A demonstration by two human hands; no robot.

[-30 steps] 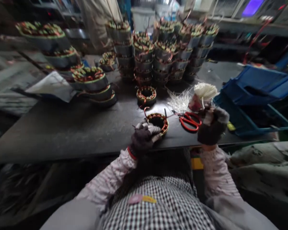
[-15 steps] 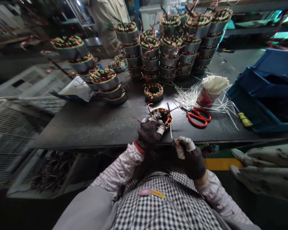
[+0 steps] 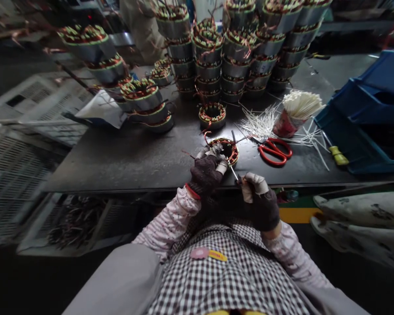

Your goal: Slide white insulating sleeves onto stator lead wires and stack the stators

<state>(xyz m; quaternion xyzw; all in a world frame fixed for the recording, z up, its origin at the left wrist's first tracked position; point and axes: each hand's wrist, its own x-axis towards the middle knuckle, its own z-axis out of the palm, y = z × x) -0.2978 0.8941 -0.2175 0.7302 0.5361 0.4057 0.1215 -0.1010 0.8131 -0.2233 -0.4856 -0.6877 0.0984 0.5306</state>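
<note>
A wound motor stator (image 3: 235, 158), a ring with copper windings and a green-yellow edge, lies near the front edge of the table. Gloved, with taped fingertips, my left hand (image 3: 208, 168) grips its near left rim, fingers reaching into the opening. My right hand (image 3: 261, 199) is closed just in front of the table edge, right of the stator. It pinches a thin white strip (image 3: 233, 172) that runs slanting up to the stator's near rim. Something small and dark shows at the fingertips, too unclear to name. Another stator (image 3: 212, 116) sits just behind.
Tall stacks of stators (image 3: 208, 65) stand at the back, with lower stacks (image 3: 147, 105) to the left. On the right are red-handled scissors (image 3: 275, 151), loose white strips, a cup of strips (image 3: 289, 123), a yellow-handled tool (image 3: 338, 155) and blue bins (image 3: 374, 113). Another person's legs (image 3: 364, 214) show at right.
The white strip hung nearly straight down from the stator and now slants between rim and right hand. My view has tipped slightly downward. The left hand keeps its hold.
</note>
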